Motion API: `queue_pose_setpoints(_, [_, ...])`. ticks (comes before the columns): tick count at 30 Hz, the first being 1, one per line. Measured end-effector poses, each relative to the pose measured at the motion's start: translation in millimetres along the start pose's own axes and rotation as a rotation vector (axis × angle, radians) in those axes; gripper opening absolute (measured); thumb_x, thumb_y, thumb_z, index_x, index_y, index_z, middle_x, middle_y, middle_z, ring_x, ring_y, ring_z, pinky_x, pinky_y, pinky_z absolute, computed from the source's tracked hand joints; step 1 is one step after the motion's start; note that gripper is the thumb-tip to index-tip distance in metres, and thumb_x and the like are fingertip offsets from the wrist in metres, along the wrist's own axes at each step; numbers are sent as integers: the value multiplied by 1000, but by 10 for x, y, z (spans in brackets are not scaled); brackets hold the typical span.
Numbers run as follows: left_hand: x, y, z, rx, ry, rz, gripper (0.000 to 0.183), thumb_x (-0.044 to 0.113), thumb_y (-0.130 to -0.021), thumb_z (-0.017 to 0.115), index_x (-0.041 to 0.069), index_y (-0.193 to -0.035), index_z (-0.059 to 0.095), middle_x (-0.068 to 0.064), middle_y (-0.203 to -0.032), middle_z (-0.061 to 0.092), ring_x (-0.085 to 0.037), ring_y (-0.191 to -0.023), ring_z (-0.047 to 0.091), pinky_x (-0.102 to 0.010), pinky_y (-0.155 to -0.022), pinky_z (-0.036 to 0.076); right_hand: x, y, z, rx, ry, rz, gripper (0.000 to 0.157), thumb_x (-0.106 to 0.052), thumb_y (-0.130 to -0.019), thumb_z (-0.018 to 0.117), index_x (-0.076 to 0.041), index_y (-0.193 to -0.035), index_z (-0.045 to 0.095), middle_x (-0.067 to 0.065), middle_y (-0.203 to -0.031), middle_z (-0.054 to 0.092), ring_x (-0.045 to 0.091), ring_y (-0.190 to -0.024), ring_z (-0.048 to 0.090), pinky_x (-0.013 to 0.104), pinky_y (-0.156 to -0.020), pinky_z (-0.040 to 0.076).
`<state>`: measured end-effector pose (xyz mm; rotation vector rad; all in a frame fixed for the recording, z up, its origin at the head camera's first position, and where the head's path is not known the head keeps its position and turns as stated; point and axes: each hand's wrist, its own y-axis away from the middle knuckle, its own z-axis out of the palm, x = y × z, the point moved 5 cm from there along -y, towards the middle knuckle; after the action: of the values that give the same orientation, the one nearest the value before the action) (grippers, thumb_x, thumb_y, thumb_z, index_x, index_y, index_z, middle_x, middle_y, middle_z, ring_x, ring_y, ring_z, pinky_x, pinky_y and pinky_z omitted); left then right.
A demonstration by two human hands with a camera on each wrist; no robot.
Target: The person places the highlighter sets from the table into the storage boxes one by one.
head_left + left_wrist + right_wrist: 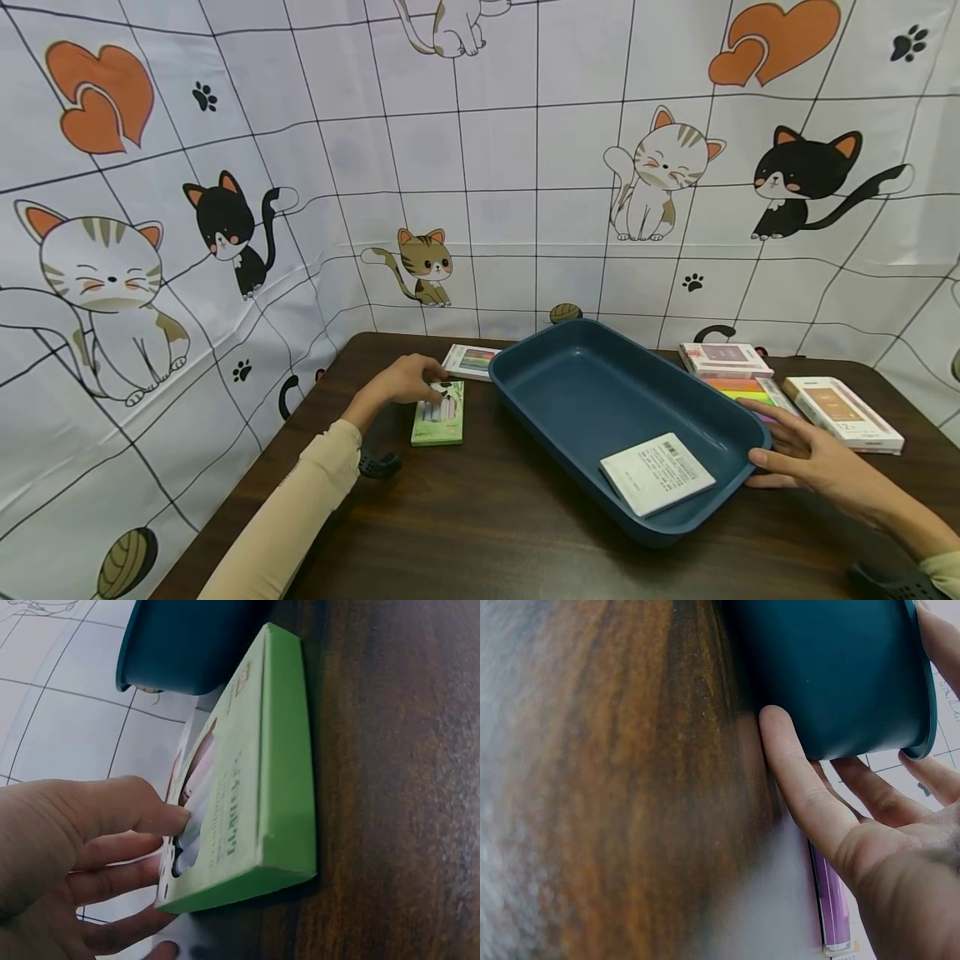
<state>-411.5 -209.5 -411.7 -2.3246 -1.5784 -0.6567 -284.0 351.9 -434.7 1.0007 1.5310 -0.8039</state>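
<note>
A green box (438,427) with a cut-out window lies flat on the table, pale sticks showing through the window. My left hand (405,382) grips its far end; in the left wrist view the thumb (161,814) lies at the window and the other fingers are partly hidden behind the box's edge. A deep blue tray (570,392) stands slantwise at the centre right. At its right-hand corner my right hand (806,454) holds the rim and outer wall, with fingers spread around the corner. Inside the tray's near end lies a white box (657,473) with printed text.
Behind the green box lies a white box with a multicoloured window (472,362). Right of the tray are a rainbow-coloured pack (750,392), a white box with a mauve panel (725,360) and a white box with a tan panel (843,412). A cat-print sheet (495,150) hangs behind the table.
</note>
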Motion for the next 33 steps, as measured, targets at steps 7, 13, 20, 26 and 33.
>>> queue_pose_setpoints(7, [17,41,-68,35,86,59,47,15,-85,83,5,-128,68,-11,-123,66,-31,-115,59,-49,-93,52,6,-5,-11,3,-3,0,75,-4,-105,55,-8,-163,9,42,-156,5,7,-116,61,58,-85,56])
queue_pose_setpoints(13, [-20,43,-77,32,179,66,46,13,-84,85,7,-126,69,-10,-123,66,-31,-116,59,-47,-91,53,8,-4,-7,0,-6,-5,75,-4,-105,55,-6,-163,8,44,-156,4,7,-115,61,58,-85,56])
queue_pose_setpoints(20, [-76,51,-74,0,331,54,51,10,-84,85,6,-131,67,-10,-129,63,-32,-124,55,-44,-90,55,12,-2,-5,3,-12,-8,76,-4,-105,55,-4,-162,5,46,-155,3,9,-114,63,58,-84,56])
queue_pose_setpoints(26, [-124,49,-60,-38,366,49,51,13,-86,84,6,-134,66,-11,-134,61,-30,-119,58,-44,-89,56,23,5,6,1,-9,-7,75,-4,-105,55,-6,-163,7,44,-156,2,7,-114,62,58,-85,56])
queue_pose_setpoints(33, [-158,49,-43,-117,435,-25,48,12,-88,82,10,-134,67,-11,-139,58,-26,-104,63,-45,-84,57,7,9,2,-1,-7,-14,73,-3,-105,54,-9,-163,10,42,-157,3,7,-117,60,58,-85,56])
